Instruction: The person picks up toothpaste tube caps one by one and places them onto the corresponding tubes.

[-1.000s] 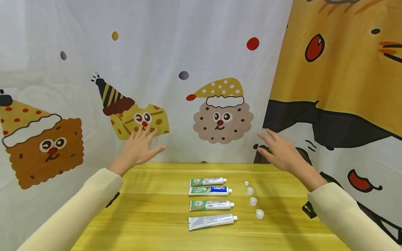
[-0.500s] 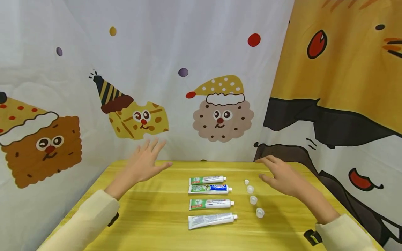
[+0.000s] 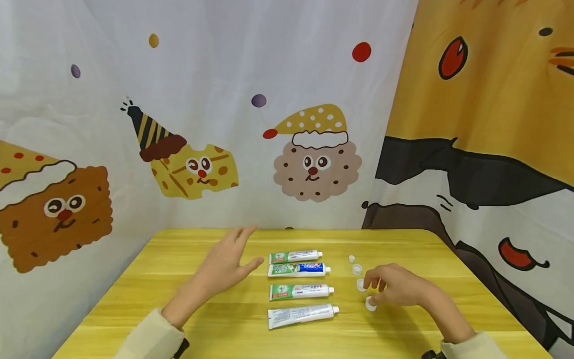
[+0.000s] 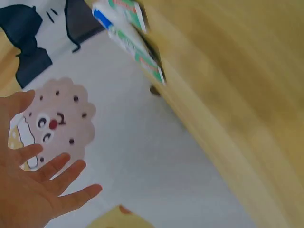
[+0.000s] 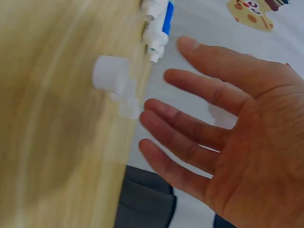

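Cream cloth: left sleeve [image 3: 150, 336] and right sleeve [image 3: 473, 347], nearest the viewer, each shown with a dark strap by the cuff. Beneath lay one surface [image 3: 224, 331], yellow, with wood-like grain.

Tube one [image 3: 303, 315], nearest: white to silver, fine grey print, slightly slanted, flat end left, bare white nozzle right.

Cap one [image 3: 370, 306]: white, round, short cylinder, standing right of that nozzle, partly covered by the thumb in the head view.

Right hand [image 3: 396, 286]: poised by the two nearest caps, fingers bent in the head view; the right wrist view showed them loosely spread and apart from the caps.

Tube two [image 3: 302, 291]: white, green left end with a red patch, dark lettering, bare nozzle right. Cap two [image 3: 360, 285]: white, just beside the right fingertips.

Tube three [image 3: 298, 269]: green left half, bright blue right half, bare white nozzle. Cap three [image 3: 356, 269]: white, round, to its right.

Left hand [image 3: 226, 264]: raised left of the tubes, fingers and thumb wide apart.

Tube four [image 3: 295, 257], farthest: white, green and red at left, close behind tube three. Cap four [image 3: 352, 259]: smallest-looking, white.

White curtain [image 3: 215, 60], behind: printed with cartoon biscuits and cheese in party hats.
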`<state>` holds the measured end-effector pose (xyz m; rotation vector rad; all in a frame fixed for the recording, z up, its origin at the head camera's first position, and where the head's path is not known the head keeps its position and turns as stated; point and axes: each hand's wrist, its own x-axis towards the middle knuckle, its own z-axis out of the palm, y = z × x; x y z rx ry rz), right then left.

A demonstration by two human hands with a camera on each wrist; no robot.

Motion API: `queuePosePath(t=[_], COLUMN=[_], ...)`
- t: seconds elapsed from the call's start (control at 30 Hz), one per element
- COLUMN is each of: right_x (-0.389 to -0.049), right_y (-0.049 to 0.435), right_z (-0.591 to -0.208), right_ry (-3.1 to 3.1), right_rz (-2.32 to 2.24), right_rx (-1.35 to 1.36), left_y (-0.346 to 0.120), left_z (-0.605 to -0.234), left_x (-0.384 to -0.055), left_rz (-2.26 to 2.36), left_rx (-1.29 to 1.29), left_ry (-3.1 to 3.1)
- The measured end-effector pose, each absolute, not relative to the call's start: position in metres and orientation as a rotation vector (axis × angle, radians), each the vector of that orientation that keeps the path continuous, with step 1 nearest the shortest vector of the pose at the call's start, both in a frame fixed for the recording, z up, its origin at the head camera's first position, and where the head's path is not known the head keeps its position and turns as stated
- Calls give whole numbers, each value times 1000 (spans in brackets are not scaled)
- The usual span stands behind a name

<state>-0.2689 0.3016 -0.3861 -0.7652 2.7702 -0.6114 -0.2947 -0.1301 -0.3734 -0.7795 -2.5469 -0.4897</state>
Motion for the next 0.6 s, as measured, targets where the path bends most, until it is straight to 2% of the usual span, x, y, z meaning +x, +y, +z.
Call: queuePosePath(t=[0.17, 0.6], right_x=[-271, -275], right_y=[304, 298], right_z=[-400, -411], right_ry=[2699, 2651], right_rz=[-676, -734], right_rx=[-709, -574], left_y=[-109, -61], left_z=[-391, -421], left_x=[-285, -277], left_rz=[-587, -599], left_rx=[-820, -1211], left_ry=[-2641, -2863])
